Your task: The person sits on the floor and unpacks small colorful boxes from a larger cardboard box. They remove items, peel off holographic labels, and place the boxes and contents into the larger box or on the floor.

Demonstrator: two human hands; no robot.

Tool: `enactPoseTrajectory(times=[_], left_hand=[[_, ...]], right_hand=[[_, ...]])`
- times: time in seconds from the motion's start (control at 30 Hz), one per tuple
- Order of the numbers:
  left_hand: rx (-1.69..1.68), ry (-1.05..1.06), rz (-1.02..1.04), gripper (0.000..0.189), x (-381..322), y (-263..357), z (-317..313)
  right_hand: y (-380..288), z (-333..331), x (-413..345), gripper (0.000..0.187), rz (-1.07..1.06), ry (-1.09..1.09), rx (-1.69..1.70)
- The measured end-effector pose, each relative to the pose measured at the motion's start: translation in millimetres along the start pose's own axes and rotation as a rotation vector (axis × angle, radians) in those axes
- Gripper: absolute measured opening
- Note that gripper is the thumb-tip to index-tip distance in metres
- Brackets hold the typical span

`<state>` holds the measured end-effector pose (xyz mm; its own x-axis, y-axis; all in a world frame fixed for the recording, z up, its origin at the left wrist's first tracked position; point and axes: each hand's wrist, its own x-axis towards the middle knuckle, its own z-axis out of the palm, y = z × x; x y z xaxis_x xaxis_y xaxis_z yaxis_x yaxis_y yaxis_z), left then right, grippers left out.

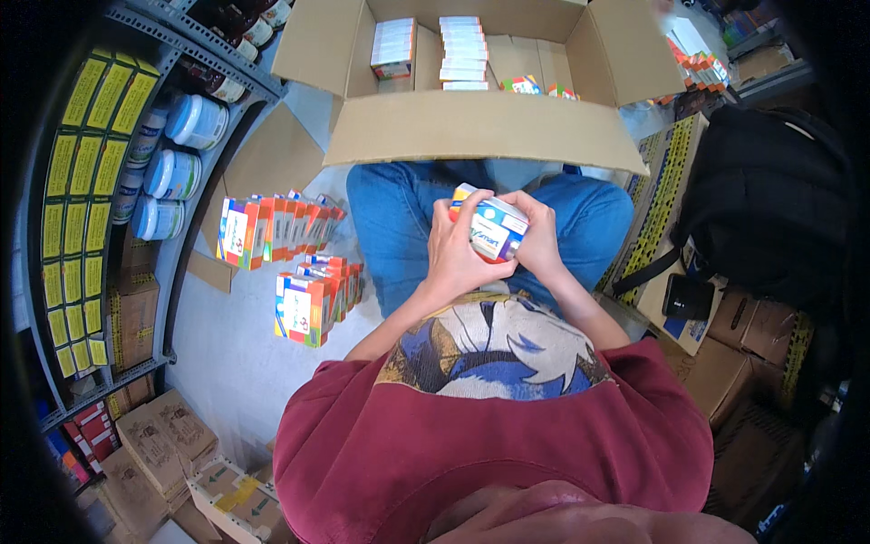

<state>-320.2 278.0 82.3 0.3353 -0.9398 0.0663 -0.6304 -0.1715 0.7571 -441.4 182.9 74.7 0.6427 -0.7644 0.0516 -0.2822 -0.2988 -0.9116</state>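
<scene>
Both of my hands hold one small colourful printed carton (491,228) above my lap. My left hand (454,245) grips its left side, with fingers over the top edge. My right hand (542,231) is closed round its right side and upper corner. Beyond my knees stands a large open cardboard box (486,129), its flaps spread. Inside it are a stack of cartons (393,44) at the left, a longer row (464,51) beside it, and a few cartons (521,85) lying lower at the right. Two rows of similar cartons (242,234) (302,309) stand on the floor at my left.
Metal shelving (224,146) at the left holds yellow boxes (81,163) and white tubs with blue lids (197,122). A black backpack (768,204) and a black device (688,296) rest on cardboard boxes at the right. More cardboard boxes (166,435) lie at the lower left.
</scene>
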Motion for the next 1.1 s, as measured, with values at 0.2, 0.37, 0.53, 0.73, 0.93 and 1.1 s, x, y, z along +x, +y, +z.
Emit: enactPoseTrajectory(times=[0.2,0.37,0.53,0.73,0.93,1.1], left_hand=[[-0.405,-0.029,-0.075,0.097,-10,-21,15],[-0.454,0.033,-0.074,0.097,-11,-32,25],[-0.347,0.183,-0.073,0.093,-21,-25,34],[-0.352,0.239,-0.006,0.092,-26,-39,49],[-0.320,0.274,0.011,0.090,-28,-30,50],[-0.357,0.202,-0.086,0.091,-30,-40,59]], right_hand=[[-6,-6,-24,0.027,0.229,-0.040,0.346],[-22,-11,-32,0.069,0.046,-0.077,-0.344],[-25,-6,-40,0.091,0.009,-0.113,-0.344],[8,27,-50,0.083,0.033,0.033,-0.175],[14,32,-57,0.076,-0.136,0.127,-0.361],[12,31,-60,0.088,0.011,-0.004,-0.338]])
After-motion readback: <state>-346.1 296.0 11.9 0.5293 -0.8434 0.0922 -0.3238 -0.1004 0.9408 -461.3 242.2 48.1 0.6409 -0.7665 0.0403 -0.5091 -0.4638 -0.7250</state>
